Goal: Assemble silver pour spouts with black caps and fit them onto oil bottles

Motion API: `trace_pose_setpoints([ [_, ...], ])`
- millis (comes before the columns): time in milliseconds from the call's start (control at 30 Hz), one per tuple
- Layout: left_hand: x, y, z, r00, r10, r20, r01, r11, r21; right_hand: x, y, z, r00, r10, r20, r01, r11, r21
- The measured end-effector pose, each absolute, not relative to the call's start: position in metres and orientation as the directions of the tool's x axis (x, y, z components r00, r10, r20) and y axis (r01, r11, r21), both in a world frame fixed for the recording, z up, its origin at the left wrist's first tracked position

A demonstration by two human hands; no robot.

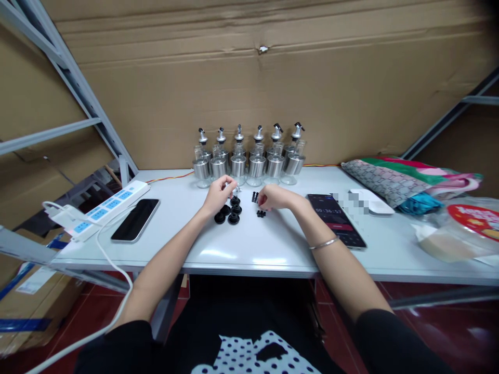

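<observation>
So left hand [219, 195] pinches a spout [235, 190] | right hand [273, 197] curled narrow over stoppers [260, 213] | bottles [249, 163] behind, phones [135, 219] flanking

This looks like a storeroom or packing place. Big cardboard sheets [249, 78] cover the wall behind a white table [249, 249]. Metal shelf bars [78, 88] stand beside it.

Black stoppers [230, 213] lie clustered on the white table [249, 244], round and squat, just under the left hand [218, 195]. Smaller black bits [260, 213] lie by the right hand [275, 197], which pinches one black piece [254, 197].
</observation>
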State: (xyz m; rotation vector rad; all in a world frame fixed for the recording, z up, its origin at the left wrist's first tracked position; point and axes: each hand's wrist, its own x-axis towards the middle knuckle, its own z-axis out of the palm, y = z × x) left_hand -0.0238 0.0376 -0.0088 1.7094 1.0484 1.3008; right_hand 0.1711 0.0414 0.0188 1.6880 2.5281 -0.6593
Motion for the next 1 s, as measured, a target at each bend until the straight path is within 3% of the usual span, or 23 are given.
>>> trace_pose_setpoints([
  [133,-0.024,0.037,-0.008,0.157,0.914,0.373,0.180,-0.398,0.900,0.176,0.043,0.020,-0.436,0.867,-0.239,0.856,0.319,-0.406],
  [333,-0.024,0.037,-0.007,0.164,0.913,0.373,0.183,-0.399,0.898,0.185,0.049,0.017,-0.448,0.878,-0.170,0.872,0.387,-0.298],
  [567,-0.025,0.038,-0.009,0.169,0.912,0.373,0.190,-0.401,0.896,0.187,0.051,0.015,-0.419,0.876,-0.239,0.862,0.301,-0.407],
  [1000,-0.025,0.036,-0.007,0.159,0.915,0.372,0.199,-0.399,0.895,0.178,0.041,0.020,-0.321,0.878,-0.354,0.872,0.128,-0.473],
])
